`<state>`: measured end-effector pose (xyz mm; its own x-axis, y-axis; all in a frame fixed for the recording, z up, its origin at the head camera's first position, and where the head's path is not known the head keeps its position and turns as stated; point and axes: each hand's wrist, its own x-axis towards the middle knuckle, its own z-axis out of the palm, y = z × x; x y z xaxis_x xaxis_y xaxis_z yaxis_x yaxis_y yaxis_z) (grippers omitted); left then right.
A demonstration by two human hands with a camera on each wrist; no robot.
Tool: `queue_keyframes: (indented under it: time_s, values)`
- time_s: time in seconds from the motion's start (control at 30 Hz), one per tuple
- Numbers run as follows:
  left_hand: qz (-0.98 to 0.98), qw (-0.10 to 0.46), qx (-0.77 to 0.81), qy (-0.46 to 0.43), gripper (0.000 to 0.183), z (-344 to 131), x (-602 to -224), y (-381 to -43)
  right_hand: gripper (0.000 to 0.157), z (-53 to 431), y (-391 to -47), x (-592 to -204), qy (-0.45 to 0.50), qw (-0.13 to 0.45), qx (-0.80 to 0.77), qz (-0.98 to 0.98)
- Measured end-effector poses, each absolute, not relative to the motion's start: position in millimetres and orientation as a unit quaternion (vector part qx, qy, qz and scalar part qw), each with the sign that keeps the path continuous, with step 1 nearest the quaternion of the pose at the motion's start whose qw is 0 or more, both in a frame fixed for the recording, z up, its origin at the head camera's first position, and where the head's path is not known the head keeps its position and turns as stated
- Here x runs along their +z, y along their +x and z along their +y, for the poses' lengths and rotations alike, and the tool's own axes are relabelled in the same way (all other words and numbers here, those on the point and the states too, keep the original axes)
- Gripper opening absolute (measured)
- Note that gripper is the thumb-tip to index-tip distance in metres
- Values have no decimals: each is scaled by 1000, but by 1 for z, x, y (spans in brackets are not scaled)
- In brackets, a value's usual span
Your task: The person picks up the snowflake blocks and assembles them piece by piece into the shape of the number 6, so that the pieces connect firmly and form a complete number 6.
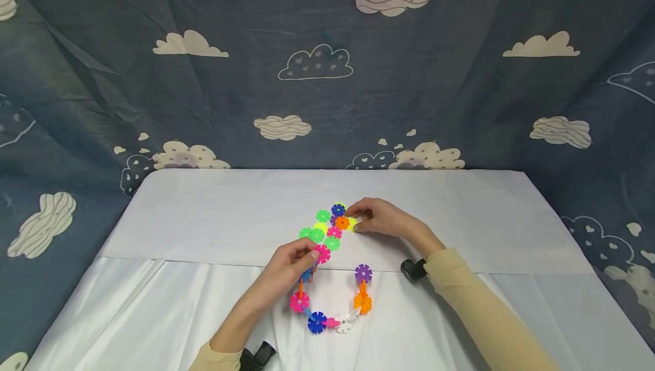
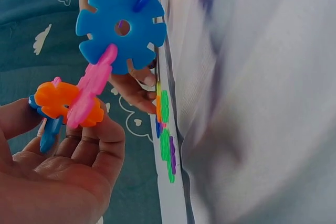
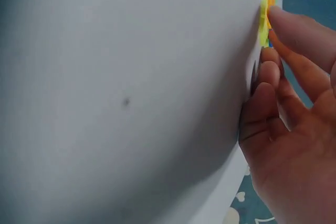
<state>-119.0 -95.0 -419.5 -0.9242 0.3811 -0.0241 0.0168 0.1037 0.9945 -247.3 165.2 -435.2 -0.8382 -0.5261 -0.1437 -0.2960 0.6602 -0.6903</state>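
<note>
On a white desk (image 1: 460, 206) before cloud-print cloth (image 1: 317, 13), the left hand (image 1: 290, 266) pinches a U-shaped chain (image 1: 317, 322) opening toward far; the right hand (image 1: 381, 217), grip unclear, touches discs (image 1: 317, 234).

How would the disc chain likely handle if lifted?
The chain is probably light, since its discs look thin. Slotted crosswise, it likely keeps its curve rather than flopping. Tugging might separate discs joined only at edge slots.

I see pink, blue, orange, white, purple, green and yellow notched plastic discs (image 1: 324, 256); dark blue-grey, pale-clouded fabric backdrop (image 1: 327, 98).
</note>
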Motion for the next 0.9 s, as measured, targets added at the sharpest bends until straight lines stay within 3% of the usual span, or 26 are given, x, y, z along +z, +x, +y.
queue_keyframes:
  time_s: [0.4,0.63,0.9]
  values:
    - [716,156,669,123,16,-94,-418,-118,26,166,-251,-438,-240,192,-330,893]
    - [704,156,686,103,17,-94,-418,-119,36,166,-247,-439,-241,183,-328,895]
    - [698,162,690,100,19,-95,-418,-118,29,169,-247,-436,-261,208,-331,883]
